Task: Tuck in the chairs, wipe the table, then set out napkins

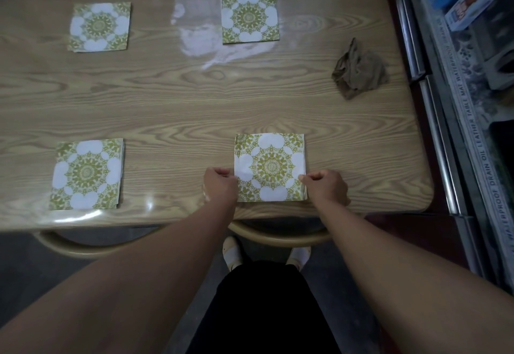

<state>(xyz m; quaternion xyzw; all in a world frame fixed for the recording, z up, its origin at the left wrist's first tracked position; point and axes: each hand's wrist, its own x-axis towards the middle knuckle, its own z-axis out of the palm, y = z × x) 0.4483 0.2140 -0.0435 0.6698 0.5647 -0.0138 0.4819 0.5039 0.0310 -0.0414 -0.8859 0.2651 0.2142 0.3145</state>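
Note:
Several square napkins with a green and white mandala print lie flat on the wood-grain table [194, 97]. One napkin sits at the far left [99, 27], one at the far middle [249, 18], one at the near left [87, 174]. The near right napkin [270, 167] lies by the table's front edge. My left hand [219, 185] pinches its left edge and my right hand [325, 186] pinches its right edge, both with fingers curled. A crumpled brown cloth [358, 70] rests on the table's right side.
Two chair backs are tucked under the front edge, one at the left [83, 248] and one in front of me [278, 234]. A shelf with metal rails [434, 108] and boxes [467, 0] stands close to the table's right end. A shiny patch shows mid-table at the back.

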